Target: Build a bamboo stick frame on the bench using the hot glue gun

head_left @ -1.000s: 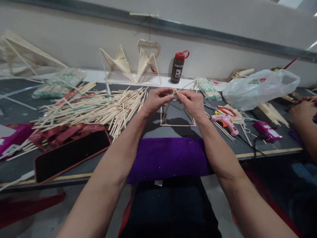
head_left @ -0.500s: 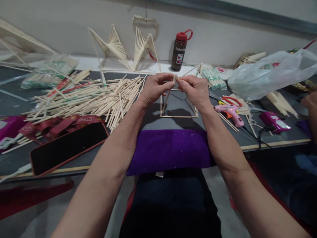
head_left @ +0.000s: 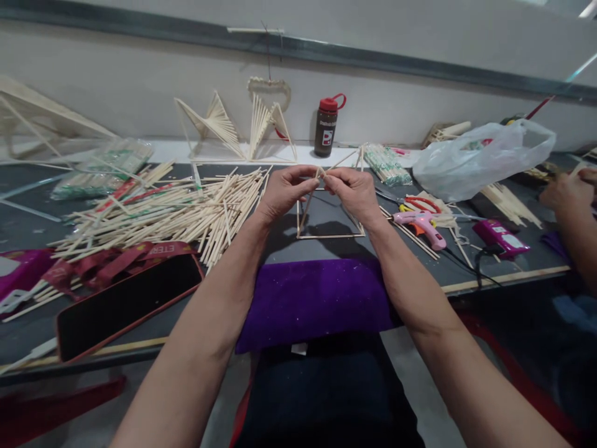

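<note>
A frame of thin wooden sticks (head_left: 331, 236) stands on the dark table, with a squarish base and slanted sticks rising from it. At the top, where sticks meet, my left hand (head_left: 290, 191) pinches the joint between thumb and forefinger. My right hand (head_left: 353, 193) pinches the same spot from the other side, its fingertips nearly touching the left ones. The fingers partly cover the joint. Below my wrists, a folded purple cloth (head_left: 321, 298) lies over the table's front edge.
Left lie a heap of loose sticks (head_left: 228, 205) and a phone (head_left: 130, 305). Behind stand a bottle (head_left: 326, 127) and fan-shaped stick models (head_left: 217, 130). To the right are a pink glue gun (head_left: 422, 225), a plastic bag (head_left: 480, 158) and another person's hand (head_left: 566, 193).
My view has tilted upward, so the table and everything on it sits lower in the picture. Both hands keep their pinch at the frame's top. More of the other person's hands shows at right.
</note>
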`<control>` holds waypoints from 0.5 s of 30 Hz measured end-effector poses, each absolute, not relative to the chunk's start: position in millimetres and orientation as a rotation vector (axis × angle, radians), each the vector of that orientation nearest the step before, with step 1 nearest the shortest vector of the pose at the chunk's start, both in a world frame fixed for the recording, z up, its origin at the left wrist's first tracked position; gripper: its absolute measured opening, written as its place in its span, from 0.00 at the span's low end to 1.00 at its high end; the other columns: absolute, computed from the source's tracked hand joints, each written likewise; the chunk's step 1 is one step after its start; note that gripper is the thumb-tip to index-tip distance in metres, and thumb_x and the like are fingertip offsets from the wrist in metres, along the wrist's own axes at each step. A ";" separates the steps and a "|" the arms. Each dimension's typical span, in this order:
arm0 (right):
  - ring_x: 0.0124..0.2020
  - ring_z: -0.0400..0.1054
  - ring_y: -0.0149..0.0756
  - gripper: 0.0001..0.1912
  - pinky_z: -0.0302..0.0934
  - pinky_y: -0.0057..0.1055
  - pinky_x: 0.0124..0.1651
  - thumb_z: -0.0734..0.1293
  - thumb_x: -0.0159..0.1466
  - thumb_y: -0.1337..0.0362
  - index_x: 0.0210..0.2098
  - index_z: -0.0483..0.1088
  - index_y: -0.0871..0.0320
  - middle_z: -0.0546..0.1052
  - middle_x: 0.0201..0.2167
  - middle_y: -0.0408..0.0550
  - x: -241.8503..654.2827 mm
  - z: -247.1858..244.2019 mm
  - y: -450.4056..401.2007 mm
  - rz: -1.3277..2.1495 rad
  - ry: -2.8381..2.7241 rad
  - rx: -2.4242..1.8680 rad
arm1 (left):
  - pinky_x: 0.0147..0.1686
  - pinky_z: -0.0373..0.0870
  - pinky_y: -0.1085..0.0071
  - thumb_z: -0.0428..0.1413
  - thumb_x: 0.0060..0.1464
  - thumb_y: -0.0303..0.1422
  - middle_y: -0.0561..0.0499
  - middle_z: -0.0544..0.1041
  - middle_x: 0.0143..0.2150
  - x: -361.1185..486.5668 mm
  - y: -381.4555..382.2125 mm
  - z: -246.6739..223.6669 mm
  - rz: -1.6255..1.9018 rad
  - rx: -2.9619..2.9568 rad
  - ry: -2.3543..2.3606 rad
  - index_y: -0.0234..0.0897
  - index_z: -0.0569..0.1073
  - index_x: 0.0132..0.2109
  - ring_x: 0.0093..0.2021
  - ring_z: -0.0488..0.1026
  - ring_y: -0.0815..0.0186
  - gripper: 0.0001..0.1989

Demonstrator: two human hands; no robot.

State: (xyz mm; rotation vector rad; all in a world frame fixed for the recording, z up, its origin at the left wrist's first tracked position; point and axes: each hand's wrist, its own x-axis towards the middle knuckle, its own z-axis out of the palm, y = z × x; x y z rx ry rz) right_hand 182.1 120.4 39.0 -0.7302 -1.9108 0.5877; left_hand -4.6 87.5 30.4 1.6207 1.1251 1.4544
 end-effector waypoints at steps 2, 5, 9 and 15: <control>0.30 0.71 0.31 0.12 0.63 0.30 0.37 0.68 0.67 0.54 0.36 0.81 0.53 0.79 0.28 0.42 182.1 38.6 120.2 0.588 -1.909 -0.729 | 0.29 0.75 0.74 0.67 0.48 0.41 0.47 0.83 0.46 -5.2 87.9 30.5 1.448 1.619 1.131 0.39 0.83 0.47 0.39 0.78 0.64 0.20; 0.31 0.72 0.32 0.14 0.63 0.31 0.38 0.68 0.67 0.51 0.36 0.81 0.52 0.80 0.29 0.43 182.1 38.3 120.0 0.595 -1.911 -0.749 | 0.29 0.74 0.74 0.67 0.47 0.41 0.47 0.83 0.45 -5.6 88.2 31.1 1.450 1.618 1.125 0.40 0.82 0.47 0.39 0.77 0.64 0.20; 0.31 0.71 0.32 0.15 0.63 0.31 0.37 0.68 0.66 0.51 0.36 0.81 0.53 0.80 0.28 0.43 182.0 38.5 119.7 0.612 -1.909 -0.734 | 0.32 0.74 0.73 0.67 0.47 0.40 0.46 0.83 0.44 -4.3 87.9 31.7 1.465 1.600 1.073 0.37 0.82 0.46 0.40 0.78 0.64 0.19; 0.31 0.71 0.32 0.13 0.63 0.31 0.37 0.68 0.66 0.53 0.35 0.81 0.54 0.80 0.28 0.43 181.6 38.8 119.3 0.604 -1.900 -0.715 | 0.35 0.73 0.72 0.68 0.46 0.39 0.47 0.83 0.41 -3.0 89.7 30.9 1.514 1.598 1.030 0.36 0.83 0.43 0.36 0.76 0.66 0.18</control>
